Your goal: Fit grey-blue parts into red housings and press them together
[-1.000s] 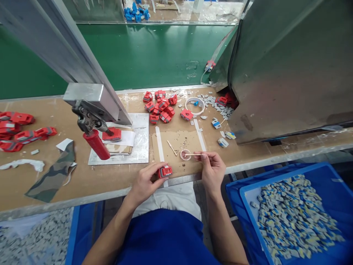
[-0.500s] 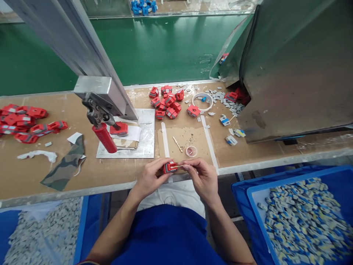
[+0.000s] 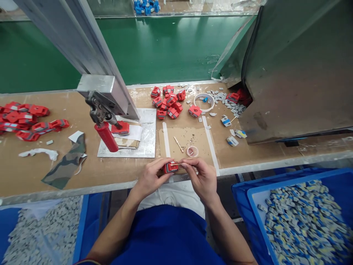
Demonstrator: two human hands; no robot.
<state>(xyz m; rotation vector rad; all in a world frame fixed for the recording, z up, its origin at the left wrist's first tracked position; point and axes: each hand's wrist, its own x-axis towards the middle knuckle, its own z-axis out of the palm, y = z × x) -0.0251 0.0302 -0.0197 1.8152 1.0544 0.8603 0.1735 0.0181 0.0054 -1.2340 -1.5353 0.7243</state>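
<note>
My left hand [image 3: 153,174] is closed on a small red plastic toy part [image 3: 170,168] with grey trim, held over the table's front edge. In a pinch, my right hand [image 3: 200,176] holds a thin wooden stick [image 3: 177,164], its far end touching the top of the red part. Just beyond the hands lies a small round clear cup [image 3: 192,151] with something reddish in it. A second short stick [image 3: 178,144] rests on the cardboard sheet [image 3: 184,133] beside it. Several red parts [image 3: 171,101] are heaped farther back.
A toggle clamp with a red handle [image 3: 106,137] presses on a red part at left. More red parts [image 3: 20,119] and a camouflage cloth [image 3: 67,162] lie beyond it. A tape roll [image 3: 204,102], a metal housing [image 3: 298,73] and a blue bin [image 3: 252,200] of small pieces are at right.
The stick's tip has shifted slightly on the red part, and the right hand has moved a little left. The view has shifted slightly; otherwise the table looks the same.
</note>
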